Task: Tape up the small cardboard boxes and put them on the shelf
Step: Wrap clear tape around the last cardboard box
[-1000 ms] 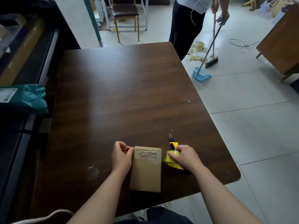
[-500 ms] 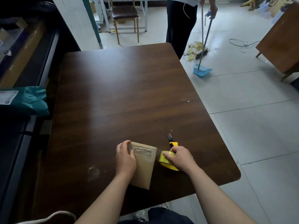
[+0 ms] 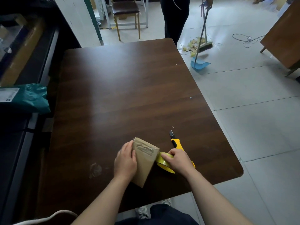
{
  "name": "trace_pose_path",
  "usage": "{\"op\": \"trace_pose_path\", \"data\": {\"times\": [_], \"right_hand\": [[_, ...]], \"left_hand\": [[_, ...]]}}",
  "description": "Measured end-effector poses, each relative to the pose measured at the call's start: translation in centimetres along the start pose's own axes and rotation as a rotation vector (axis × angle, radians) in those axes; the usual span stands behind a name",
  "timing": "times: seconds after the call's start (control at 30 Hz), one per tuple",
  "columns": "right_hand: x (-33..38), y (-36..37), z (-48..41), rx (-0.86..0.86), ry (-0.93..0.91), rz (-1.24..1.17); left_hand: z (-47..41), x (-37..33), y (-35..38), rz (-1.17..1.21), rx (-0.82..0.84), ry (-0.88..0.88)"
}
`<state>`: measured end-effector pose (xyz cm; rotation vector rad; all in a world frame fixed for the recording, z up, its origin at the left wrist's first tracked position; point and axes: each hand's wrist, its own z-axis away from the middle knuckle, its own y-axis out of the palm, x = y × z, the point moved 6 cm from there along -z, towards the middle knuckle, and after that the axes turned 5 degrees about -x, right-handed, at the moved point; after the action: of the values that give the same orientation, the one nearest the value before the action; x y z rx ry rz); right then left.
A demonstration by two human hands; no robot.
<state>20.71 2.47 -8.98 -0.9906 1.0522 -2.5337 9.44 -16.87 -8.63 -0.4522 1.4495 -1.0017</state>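
Observation:
A small brown cardboard box (image 3: 145, 161) stands tilted on the dark wooden table (image 3: 126, 98), near its front edge. My left hand (image 3: 125, 161) holds the box by its left side, fingers laid on its face. My right hand (image 3: 176, 159) grips a yellow roll of tape (image 3: 163, 164) pressed against the box's right edge. A yellow utility knife (image 3: 176, 142) lies on the table just behind my right hand, blade pointing away.
A dark shelf unit (image 3: 24, 65) runs along the left, holding a teal mailer bag (image 3: 27, 98) and cardboard. Beyond the table a person sweeps scraps with a broom (image 3: 204, 44) and a blue dustpan (image 3: 200, 63). A chair (image 3: 126, 12) stands behind.
The box has been tipped up from lying flat and turned to the right. My right hand brought the tape roll against its right edge. The sweeping person's broom and dustpan shifted.

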Motion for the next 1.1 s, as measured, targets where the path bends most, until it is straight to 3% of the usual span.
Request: {"op": "trace_pose_path", "data": {"times": [0.33, 0.73, 1.1], "right_hand": [[-1.5, 1.1, 1.7, -0.034, 0.007, -0.160], [-2.8, 2.8, 4.8, 0.017, -0.045, -0.355], [-3.7, 2.7, 5.0, 0.039, -0.098, -0.173]], "left_hand": [[-1.0, 1.3, 0.8, -0.047, 0.174, -0.180], [-2.2, 1.3, 0.2, -0.141, 0.211, -0.109], [-1.6, 1.1, 0.0, -0.224, 0.233, -0.148]]}}
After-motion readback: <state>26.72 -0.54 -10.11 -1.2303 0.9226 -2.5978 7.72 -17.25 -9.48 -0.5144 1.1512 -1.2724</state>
